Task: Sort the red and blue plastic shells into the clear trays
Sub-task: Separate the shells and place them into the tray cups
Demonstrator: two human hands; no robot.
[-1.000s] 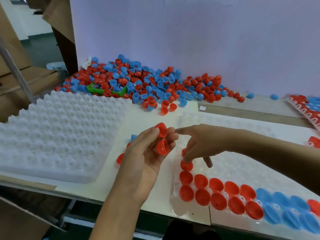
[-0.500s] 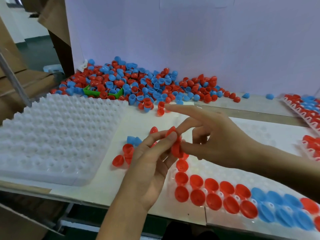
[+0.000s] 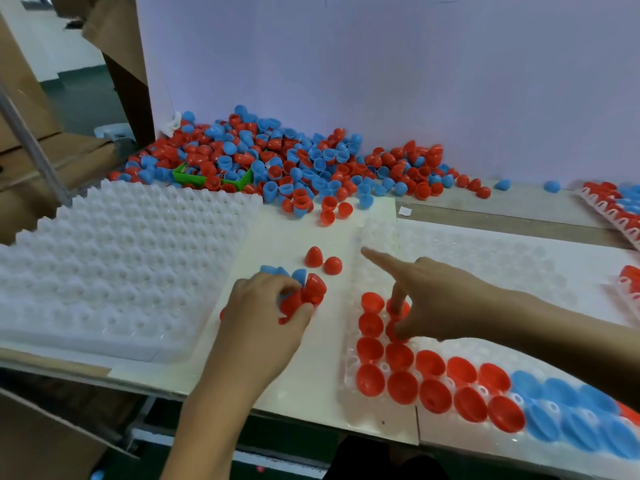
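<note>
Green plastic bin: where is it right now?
In the head view, the green plastic bin sits far left, half buried in the pile of red and blue plastic shells, just behind the stack of empty clear trays.

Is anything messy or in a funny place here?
Yes. A green basket at the back is half buried under the loose heap of shells, and a few blue shells have strayed along the wall. The shells in the clear tray sit tidy.
</note>
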